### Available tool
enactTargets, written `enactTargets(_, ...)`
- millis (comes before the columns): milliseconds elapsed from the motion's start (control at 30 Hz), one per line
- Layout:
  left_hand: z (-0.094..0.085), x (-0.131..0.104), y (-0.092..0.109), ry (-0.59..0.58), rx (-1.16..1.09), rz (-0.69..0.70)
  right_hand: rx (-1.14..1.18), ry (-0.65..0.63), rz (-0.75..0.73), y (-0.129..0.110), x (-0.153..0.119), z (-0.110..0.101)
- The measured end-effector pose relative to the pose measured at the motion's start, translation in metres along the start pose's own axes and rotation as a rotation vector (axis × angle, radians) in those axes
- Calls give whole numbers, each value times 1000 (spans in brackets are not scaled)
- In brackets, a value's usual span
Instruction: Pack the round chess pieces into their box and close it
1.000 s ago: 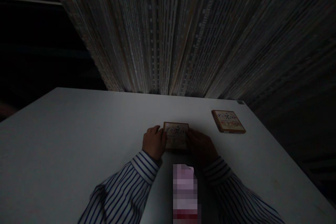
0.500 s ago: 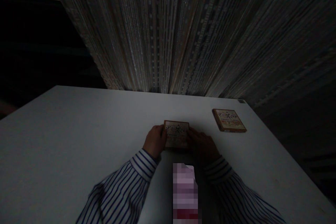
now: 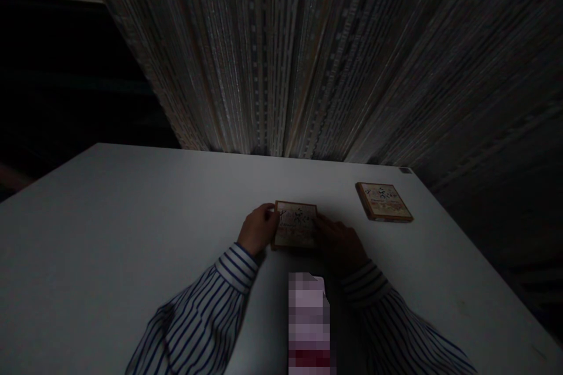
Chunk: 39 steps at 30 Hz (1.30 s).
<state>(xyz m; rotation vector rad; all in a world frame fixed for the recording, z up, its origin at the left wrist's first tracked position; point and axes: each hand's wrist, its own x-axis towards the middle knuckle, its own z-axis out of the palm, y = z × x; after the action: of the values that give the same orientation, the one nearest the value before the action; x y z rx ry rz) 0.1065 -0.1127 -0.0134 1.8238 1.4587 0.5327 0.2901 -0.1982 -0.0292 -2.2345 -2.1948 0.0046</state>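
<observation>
A flat square box (image 3: pixel 297 225) with a brown edge and dark brush-style writing on its pale lid lies in front of me on the white table. My left hand (image 3: pixel 258 228) grips its left edge, the fingers curled at the side. On the opposite edge, my right hand (image 3: pixel 341 243) closes around the box, though it is dark and its fingers are partly lost in shadow. A second flat box (image 3: pixel 383 201) of the same look rests farther right, apart from both hands.
The white table (image 3: pixel 145 217) runs up to a striped curtain (image 3: pixel 281 70) at the back. A phone (image 3: pixel 309 322) with a blurred-out screen lies between my forearms. A small dark patch (image 3: pixel 405 170) marks the table's far right corner.
My left hand has shifted slightly left, and its fingers have moved a little along the box's left edge. The right hand and both boxes look the same.
</observation>
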Motion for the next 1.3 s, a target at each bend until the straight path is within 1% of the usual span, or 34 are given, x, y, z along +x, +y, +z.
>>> enactTargets(133, 2, 2, -3, 10, -55, -24, -3, 28, -14, -1, -1, -1)
enactTargets(300, 5, 5, -9, 54, -185, 1, -19, 41, -4, -1, -1, -1)
enactTargets(400, 6, 6, -11, 46, -214, 2, -16, 35, -4, -1, -1, -1)
enactTargets(633, 8, 7, -13, 35, -274, -57, -17, 33, -5, -1, -1, 0)
enactTargets(800, 10, 7, -15, 41, -445, -106, -17, 30, -10, 1, 0, 2)
enactTargets(900, 9, 6, -15, 26, -562, -125, -9, 18, -14, 2, 0, 2)
enactTargets(1033, 7, 5, -14, 0, -637, -163, -10, 44, -6, 2, -2, 1)
enactTargets(1167, 10, 4, -17, -9, -722, -179, -2, 50, -6, 1, -2, 1)
enactTargets(1300, 12, 4, -17, -47, -796, -211, -21, 45, -10, 0, -2, 1)
